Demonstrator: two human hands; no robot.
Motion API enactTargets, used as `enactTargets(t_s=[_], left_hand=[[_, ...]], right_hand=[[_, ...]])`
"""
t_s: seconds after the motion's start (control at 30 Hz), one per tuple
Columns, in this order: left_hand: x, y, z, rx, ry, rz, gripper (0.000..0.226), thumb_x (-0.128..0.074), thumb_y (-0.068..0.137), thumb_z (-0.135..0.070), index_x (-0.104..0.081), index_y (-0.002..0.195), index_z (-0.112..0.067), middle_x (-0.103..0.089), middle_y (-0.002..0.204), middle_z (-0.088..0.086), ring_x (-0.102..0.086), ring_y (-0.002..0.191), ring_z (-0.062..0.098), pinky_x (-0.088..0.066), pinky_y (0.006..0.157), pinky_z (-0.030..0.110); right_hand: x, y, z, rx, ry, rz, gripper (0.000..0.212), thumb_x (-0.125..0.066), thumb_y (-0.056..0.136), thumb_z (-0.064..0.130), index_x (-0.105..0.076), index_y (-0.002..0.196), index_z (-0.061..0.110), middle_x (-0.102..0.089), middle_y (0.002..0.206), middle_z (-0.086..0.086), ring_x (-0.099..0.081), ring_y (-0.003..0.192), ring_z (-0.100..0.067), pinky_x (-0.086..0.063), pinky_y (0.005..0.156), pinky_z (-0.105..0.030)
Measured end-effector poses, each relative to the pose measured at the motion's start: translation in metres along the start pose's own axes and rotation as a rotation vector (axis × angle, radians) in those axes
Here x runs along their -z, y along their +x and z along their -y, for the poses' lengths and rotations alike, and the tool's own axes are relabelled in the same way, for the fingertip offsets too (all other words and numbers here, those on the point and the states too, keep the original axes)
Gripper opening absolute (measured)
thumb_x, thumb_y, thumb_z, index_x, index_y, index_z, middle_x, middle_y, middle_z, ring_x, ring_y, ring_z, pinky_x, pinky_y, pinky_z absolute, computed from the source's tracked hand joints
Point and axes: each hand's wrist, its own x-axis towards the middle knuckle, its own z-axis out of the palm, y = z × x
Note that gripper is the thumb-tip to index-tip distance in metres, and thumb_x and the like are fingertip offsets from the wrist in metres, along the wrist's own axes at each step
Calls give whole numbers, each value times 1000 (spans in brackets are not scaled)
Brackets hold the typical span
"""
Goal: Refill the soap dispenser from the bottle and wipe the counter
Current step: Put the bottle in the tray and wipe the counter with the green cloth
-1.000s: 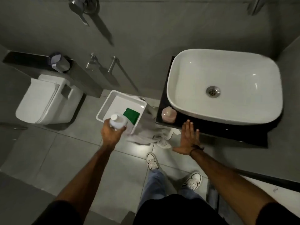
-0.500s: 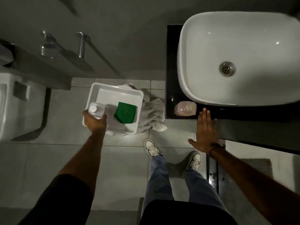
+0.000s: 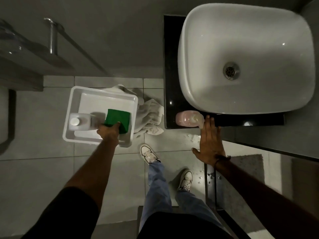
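The clear refill bottle (image 3: 81, 121) with a white cap stands inside a white plastic tub (image 3: 101, 91) on the floor. Beside it lies a green sponge (image 3: 119, 118). My left hand (image 3: 108, 131) reaches into the tub and pinches the sponge's near corner, apart from the bottle. The pink soap dispenser (image 3: 187, 118) sits at the front left corner of the black counter (image 3: 170, 66). My right hand (image 3: 209, 140) is flat with fingers spread, its fingertips on the counter's front edge just right of the dispenser.
A white basin (image 3: 250, 40) fills most of the counter. A crumpled pale towel (image 3: 150, 116) lies on the floor between tub and counter. My feet (image 3: 148, 154) stand on grey tiles. Small wet specks (image 3: 195, 137) dot the floor under my right hand.
My left hand has set the bottle down in the tub, let go of it and moved right onto the green sponge. The right hand has stayed at the counter edge.
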Motion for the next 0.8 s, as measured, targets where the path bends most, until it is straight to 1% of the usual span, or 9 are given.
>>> enactTargets(t_s=[0.07, 0.13, 0.23, 0.27, 0.4, 0.5, 0.6, 0.7, 0.8], left_hand=[[-6, 3, 0, 18, 33, 20, 89, -95, 59, -28, -49, 132, -7, -60, 128, 8, -61, 117, 31, -52, 104, 45], [-7, 6, 0, 39, 98, 63, 77, -93, 66, -26, -56, 130, -2, -65, 123, 11, -64, 114, 33, -53, 102, 44], [0, 19, 2, 84, 74, 195, 93, -100, 40, -35, -65, 119, 1, -70, 122, 15, -69, 105, 37, -56, 96, 48], [0, 36, 10, 76, 44, 214, 94, -101, 37, -35, -66, 116, 1, -71, 120, 16, -70, 103, 36, -57, 95, 48], [23, -22, -15, -14, -2, 204, 68, -92, 63, -17, -63, 122, 0, -69, 119, 12, -67, 108, 32, -57, 91, 40], [42, -64, -20, -134, -102, 230, 68, -86, 69, -8, -58, 131, -6, -68, 124, 12, -65, 113, 32, -55, 98, 46], [57, -110, -13, -136, -195, 314, 69, -84, 73, -8, -54, 135, -9, -67, 127, 12, -65, 114, 30, -55, 98, 47], [53, -169, 1, -112, -256, 351, 60, -79, 80, -1, -45, 129, -3, -64, 119, 13, -66, 105, 28, -57, 90, 45], [37, -229, 19, -112, -280, 432, 57, -77, 79, 5, -43, 123, -7, -64, 114, 14, -66, 105, 32, -57, 78, 40]], right_hand=[[-1, 0, 1, 1, -7, -12, 137, -73, 67, 63, 11, 155, 0, 11, 165, -26, 9, 153, -42, -13, 120, -64], [-1, -1, 1, -4, -3, -15, 138, -73, 67, 63, 14, 154, 1, 12, 165, -25, 10, 153, -41, -11, 121, -63], [3, -2, 2, -13, 10, -23, 138, -76, 66, 60, 13, 155, 1, 13, 165, -24, 10, 153, -41, -10, 121, -63], [4, -2, 3, -14, 19, -13, 138, -76, 66, 59, 12, 155, 1, 14, 165, -24, 10, 153, -40, -9, 122, -62], [10, -3, 1, -8, 50, 24, 136, -75, 66, 57, 11, 156, 2, 18, 164, -21, 14, 152, -38, -9, 122, -62], [19, -6, 1, -2, 93, 58, 130, -70, 72, 58, 13, 156, 4, 22, 164, -19, 18, 152, -36, -9, 123, -60], [31, -17, 6, 4, 246, 23, 114, -63, 83, 55, 9, 158, 7, 21, 165, -14, 18, 153, -31, -7, 125, -54], [44, -29, 9, -41, 492, -54, 100, -61, 87, 53, -5, 160, 12, 1, 169, -8, 1, 156, -26, -11, 125, -48], [51, -39, 6, -162, 807, -33, 93, -70, 83, 53, -26, 156, 15, -35, 160, -8, -32, 147, -29, -31, 118, -41]])
